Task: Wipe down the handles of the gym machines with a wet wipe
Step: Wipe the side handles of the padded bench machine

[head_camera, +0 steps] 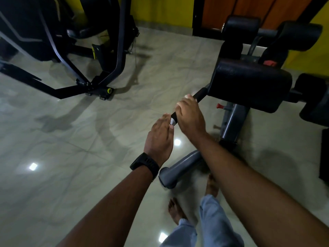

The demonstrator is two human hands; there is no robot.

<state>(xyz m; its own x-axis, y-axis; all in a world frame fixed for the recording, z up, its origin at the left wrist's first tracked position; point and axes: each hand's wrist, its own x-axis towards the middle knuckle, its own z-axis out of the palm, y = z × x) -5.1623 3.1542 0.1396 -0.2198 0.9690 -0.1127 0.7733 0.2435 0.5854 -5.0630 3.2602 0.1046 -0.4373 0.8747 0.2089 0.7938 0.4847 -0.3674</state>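
Bare feet [176,211] on a glossy tiled floor [89,148] at 6 o'clock, a person leans over a gym bench to clean its grip. The left hand [159,138], a black watch [145,164] on its wrist, lies released with fingers straight against the near end of the black handle [200,94], seemingly to steady it. Just beyond, the right hand [191,118] is clenched round the bar. A pale scrap between the hands is probably the wet wipe [172,121], held tight so the grip's whole girth gets rubbed, though how much lies under the palm cannot be told. The handle juts from under the padded seat [249,84] at 2 o'clock, foam rollers [242,26] behind it. A black-framed machine [89,68] waits well apart at 10 o'clock
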